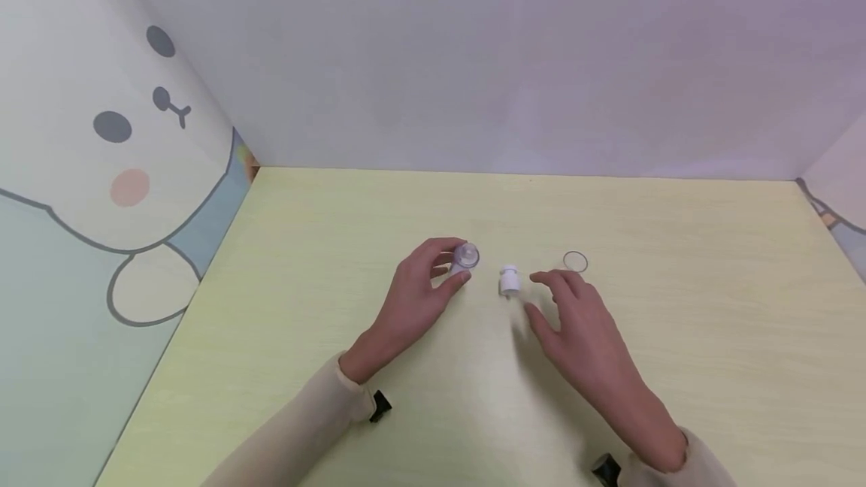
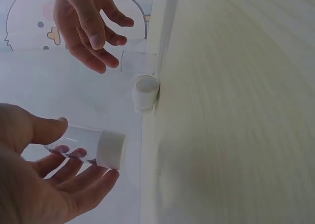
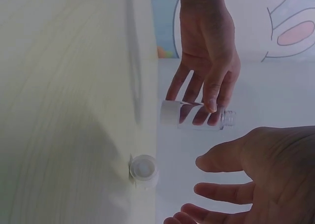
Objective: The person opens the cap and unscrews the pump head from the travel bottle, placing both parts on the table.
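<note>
My left hand [image 1: 418, 288] holds a small clear bottle [image 1: 467, 255] upright, thumb on one side and fingers on the other. In the right wrist view the bottle's white lower end [image 3: 170, 113] faces the table, and its bare threaded neck [image 3: 230, 118] points up. Between the hands a small white pump-top-like piece [image 1: 510, 280] stands on the table. Close to its right is my right hand [image 1: 583, 325], holding nothing, fingers loosely bent and thumb apart. Beyond that hand stands a clear cylindrical cap [image 2: 139, 62], seen from above as a thin ring.
The pale wood-look table [image 1: 325, 246] meets a plain whitish wall [image 1: 501, 66] at its back edge. A side panel [image 1: 88, 284] with a cartoon animal stands on the left, and another [image 1: 839, 156] on the right. Black wrist straps [image 1: 381, 406] show at the sleeves.
</note>
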`<state>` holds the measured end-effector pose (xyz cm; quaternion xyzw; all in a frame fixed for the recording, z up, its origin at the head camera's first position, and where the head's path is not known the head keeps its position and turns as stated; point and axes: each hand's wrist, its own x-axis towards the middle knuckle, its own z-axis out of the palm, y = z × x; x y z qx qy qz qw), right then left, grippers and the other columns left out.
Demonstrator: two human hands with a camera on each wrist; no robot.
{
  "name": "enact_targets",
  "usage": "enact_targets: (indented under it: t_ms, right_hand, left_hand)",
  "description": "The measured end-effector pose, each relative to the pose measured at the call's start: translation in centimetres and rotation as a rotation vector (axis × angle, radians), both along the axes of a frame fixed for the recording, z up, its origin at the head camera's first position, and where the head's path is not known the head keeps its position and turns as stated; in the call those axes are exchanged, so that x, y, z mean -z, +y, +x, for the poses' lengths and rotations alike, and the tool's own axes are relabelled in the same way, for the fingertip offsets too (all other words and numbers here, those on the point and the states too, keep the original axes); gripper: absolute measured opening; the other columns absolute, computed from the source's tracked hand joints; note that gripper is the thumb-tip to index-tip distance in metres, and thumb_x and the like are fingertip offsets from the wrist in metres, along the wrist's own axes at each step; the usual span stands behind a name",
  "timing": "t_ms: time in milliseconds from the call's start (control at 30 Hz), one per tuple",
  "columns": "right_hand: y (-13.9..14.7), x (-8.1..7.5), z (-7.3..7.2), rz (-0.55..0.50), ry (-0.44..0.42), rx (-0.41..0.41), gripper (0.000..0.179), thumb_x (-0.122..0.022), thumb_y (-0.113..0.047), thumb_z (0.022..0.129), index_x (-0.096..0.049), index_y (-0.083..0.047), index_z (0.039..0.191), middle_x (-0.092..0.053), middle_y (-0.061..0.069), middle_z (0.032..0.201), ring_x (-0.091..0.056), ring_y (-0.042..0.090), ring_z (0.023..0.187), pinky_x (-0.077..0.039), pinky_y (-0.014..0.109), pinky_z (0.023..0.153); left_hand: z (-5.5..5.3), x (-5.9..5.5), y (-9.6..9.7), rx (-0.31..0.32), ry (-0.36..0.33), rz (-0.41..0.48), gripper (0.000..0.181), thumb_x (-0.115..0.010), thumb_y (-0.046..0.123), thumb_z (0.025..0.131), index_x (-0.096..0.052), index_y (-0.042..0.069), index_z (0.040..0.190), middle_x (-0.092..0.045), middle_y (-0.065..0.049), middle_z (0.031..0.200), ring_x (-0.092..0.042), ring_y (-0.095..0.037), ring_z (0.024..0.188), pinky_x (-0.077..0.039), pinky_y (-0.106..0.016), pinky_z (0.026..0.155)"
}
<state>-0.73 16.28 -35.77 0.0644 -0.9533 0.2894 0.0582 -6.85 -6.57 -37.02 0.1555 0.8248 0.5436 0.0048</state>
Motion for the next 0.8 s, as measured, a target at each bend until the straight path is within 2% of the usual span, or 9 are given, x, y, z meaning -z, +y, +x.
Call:
enact_targets:
  t_ms: [167, 400, 800]
  right_hand:
    - [0.2, -0.1, 0.3, -0.001, 0.014, -0.004, 0.033, -0.071, -0.013, 0.096, -0.064, -0.007, 0.128, -0.063, 0.014, 0.128, -0.063, 0.034, 0.105, -0.053, 0.051, 0.084]
    - [0.2, -0.4, 0.8, -0.001, 0.007, -0.001, 0.035, -0.072, -0.014, 0.096, -0.064, -0.009, 0.130, -0.063, 0.012, 0.130, -0.063, 0.032, 0.105, -0.053, 0.050, 0.082]
    - [0.1, -0.4, 1.3, -0.002, -0.048, 0.003, 0.035, -0.072, -0.015, 0.097, -0.063, -0.012, 0.131, -0.063, 0.010, 0.133, -0.063, 0.031, 0.109, -0.053, 0.049, 0.082]
  left_hand:
    - [-0.5, 0.4, 0.0, -0.022, -0.071, 0.027, 0.042, -0.074, 0.004, 0.095, -0.061, 0.009, 0.135, -0.066, -0.009, 0.135, -0.069, -0.027, 0.125, -0.060, -0.042, 0.099]
    - [-1.0, 1.0, 0.0, -0.031, -0.135, 0.011, 0.042, -0.071, 0.005, 0.098, -0.057, 0.007, 0.137, -0.063, -0.010, 0.138, -0.067, -0.026, 0.129, -0.060, -0.036, 0.099]
    - [-1.3, 1.4, 0.2, -0.038, -0.197, -0.037, 0.041, -0.069, 0.005, 0.100, -0.056, 0.006, 0.138, -0.062, -0.009, 0.140, -0.065, -0.024, 0.131, -0.059, -0.036, 0.101]
